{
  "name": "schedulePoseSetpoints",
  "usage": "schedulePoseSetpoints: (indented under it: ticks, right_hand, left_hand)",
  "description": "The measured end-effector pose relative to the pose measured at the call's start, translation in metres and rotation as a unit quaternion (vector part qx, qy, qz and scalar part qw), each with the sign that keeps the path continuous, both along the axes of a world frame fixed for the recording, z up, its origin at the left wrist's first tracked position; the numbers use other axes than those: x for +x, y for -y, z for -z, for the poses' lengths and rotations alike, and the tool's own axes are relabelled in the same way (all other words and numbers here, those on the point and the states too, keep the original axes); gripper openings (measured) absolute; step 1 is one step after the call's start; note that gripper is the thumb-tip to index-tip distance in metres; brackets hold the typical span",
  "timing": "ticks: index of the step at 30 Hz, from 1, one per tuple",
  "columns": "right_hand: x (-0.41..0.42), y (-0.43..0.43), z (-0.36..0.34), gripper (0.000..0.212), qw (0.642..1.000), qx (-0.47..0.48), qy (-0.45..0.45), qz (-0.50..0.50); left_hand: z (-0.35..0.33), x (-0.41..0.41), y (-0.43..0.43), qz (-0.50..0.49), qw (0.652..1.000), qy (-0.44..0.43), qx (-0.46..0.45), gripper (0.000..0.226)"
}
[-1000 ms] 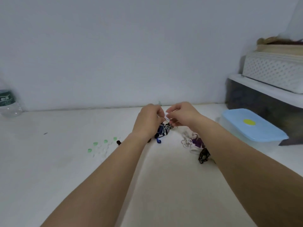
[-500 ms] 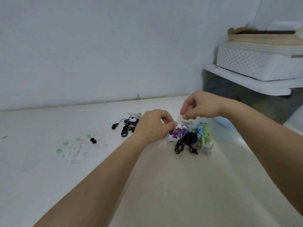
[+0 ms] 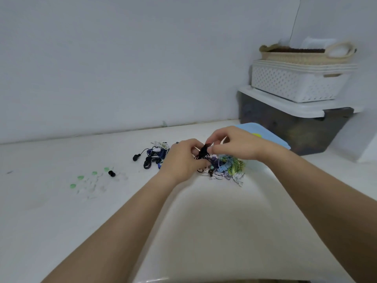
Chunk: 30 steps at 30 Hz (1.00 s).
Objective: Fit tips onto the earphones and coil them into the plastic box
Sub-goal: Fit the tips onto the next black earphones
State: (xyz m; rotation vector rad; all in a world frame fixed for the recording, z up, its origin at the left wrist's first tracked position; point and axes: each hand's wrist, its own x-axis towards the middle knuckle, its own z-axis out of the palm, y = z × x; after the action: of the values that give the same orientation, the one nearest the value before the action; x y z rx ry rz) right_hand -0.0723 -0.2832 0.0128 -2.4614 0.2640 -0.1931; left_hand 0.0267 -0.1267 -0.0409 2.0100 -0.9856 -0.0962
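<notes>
My left hand (image 3: 183, 160) and my right hand (image 3: 234, 145) meet over a tangled pile of coloured earphones (image 3: 226, 168). Both pinch a black earphone bundle (image 3: 203, 151) lifted just above the pile. A second heap of black, blue and white earphones (image 3: 153, 155) lies to the left. Green and clear ear tips (image 3: 87, 179) are scattered on the white table, with a pair of black tips (image 3: 111, 173) beside them. The plastic box with its light blue lid (image 3: 271, 137) sits behind my right hand, partly hidden.
A dark storage bin with a white lid (image 3: 293, 127) stands at the back right, carrying a white perforated basket (image 3: 295, 82) and a woven basket (image 3: 306, 54). The wall runs close behind the table.
The view has swung right. Both hands have come together over the coloured pile and picked up the black earphone bundle, which lay on the table half a second ago.
</notes>
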Motion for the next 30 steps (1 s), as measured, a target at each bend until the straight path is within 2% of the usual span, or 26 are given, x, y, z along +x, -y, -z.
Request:
schedulePoseSetpoints:
  ticks: [4, 6, 8, 12, 16, 18, 23, 27, 30]
  right_hand:
    - [0.011, -0.024, -0.003, 0.028, 0.998, 0.056, 0.019, -0.004]
    - [0.019, -0.038, -0.001, 0.022, 0.997, 0.079, 0.024, -0.002]
    - [0.027, -0.050, 0.002, 0.012, 0.990, 0.135, 0.032, 0.002]
    - [0.045, -0.075, 0.010, 0.009, 0.955, 0.295, 0.026, 0.004]
    - [0.061, -0.104, 0.021, 0.011, 0.932, 0.362, 0.017, 0.005]
    - [0.067, -0.114, 0.027, 0.012, 0.924, 0.383, 0.015, 0.010]
    - [0.076, -0.129, 0.047, 0.018, 0.918, 0.394, -0.009, 0.035]
    - [0.072, -0.133, 0.056, 0.012, 0.934, 0.351, -0.057, 0.035]
    - [0.070, -0.134, 0.058, 0.009, 0.951, 0.296, -0.078, 0.039]
  left_hand:
    - [-0.011, 0.005, -0.021, -0.025, 0.998, -0.052, -0.021, 0.041]
    - [-0.014, 0.008, -0.036, -0.021, 0.995, -0.090, -0.033, 0.043]
    - [-0.016, 0.009, -0.049, 0.009, 0.980, -0.186, -0.071, 0.043]
    - [-0.015, 0.012, -0.086, 0.063, 0.931, -0.345, -0.106, 0.026]
    - [-0.010, 0.022, -0.121, 0.078, 0.835, -0.514, -0.178, 0.025]
    - [-0.007, 0.028, -0.134, 0.062, 0.812, -0.543, -0.206, 0.025]
    - [0.008, 0.040, -0.159, -0.043, 0.827, -0.513, -0.226, 0.033]
    - [0.018, 0.045, -0.167, -0.118, 0.897, -0.388, -0.177, 0.035]
    - [0.020, 0.047, -0.164, -0.138, 0.922, -0.322, -0.164, 0.035]
